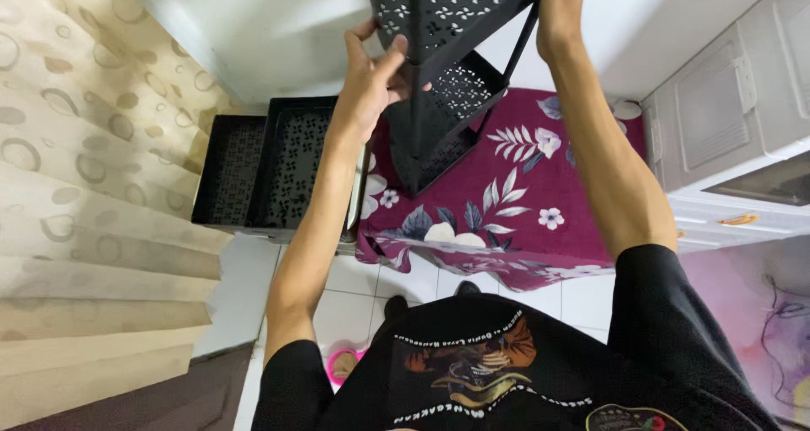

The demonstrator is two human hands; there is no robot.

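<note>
White tile floor (pixel 363 292), beige curtain (pixel 76 186)

To my left the curtain (pixel 93 186) crowds close; black trays (pixel 270 165) block the far left; a white cabinet (pixel 726 119) walls my right.

Count: one black tiered perforated rack (pixel 443 68), two black perforated trays (pixel 283 163), one floral cloth (pixel 523 203), one white cabinet (pixel 726 119), two hands (pixel 371 81).
</note>
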